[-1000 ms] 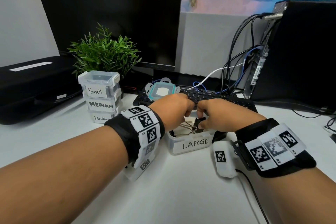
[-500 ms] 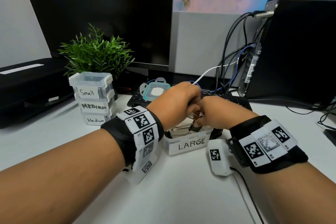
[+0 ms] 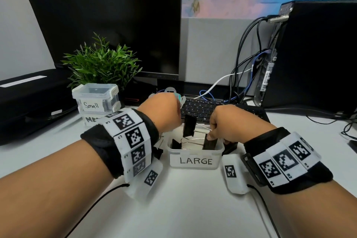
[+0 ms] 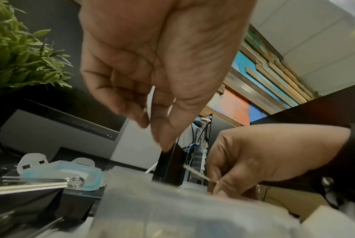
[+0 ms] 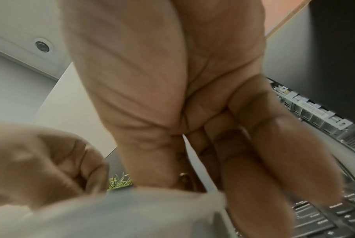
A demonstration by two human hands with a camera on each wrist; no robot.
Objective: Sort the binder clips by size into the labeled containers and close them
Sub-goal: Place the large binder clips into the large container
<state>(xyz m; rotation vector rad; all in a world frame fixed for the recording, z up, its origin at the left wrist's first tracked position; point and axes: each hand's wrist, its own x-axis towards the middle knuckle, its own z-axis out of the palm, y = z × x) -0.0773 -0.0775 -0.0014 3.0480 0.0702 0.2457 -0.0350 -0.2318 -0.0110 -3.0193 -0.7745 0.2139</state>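
Left hand [image 3: 162,114] hovers above LARGE container [image 3: 195,160], fingertips pinching upright binder clip [image 3: 189,125]. Right hand [image 3: 228,123] at container's right rim, fingers pinching another clip [image 3: 209,144] inside. Only left wrist view shows lid [image 4: 62,175] behind container.

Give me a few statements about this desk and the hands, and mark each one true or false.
1. The open container between the hands is labeled LARGE. True.
2. The box on top of the stack at the left is labeled Large. False: it reads Small.
3. Black binder clips sit in the open container. True.
4. The right hand rests flat on the keyboard. False: it reaches down into the open container, fingers curled at a clip.
5. The teal-rimmed lid is snapped on the open container. False: it lies behind it, by the keyboard.
6. A green plant stands behind the stack. True.
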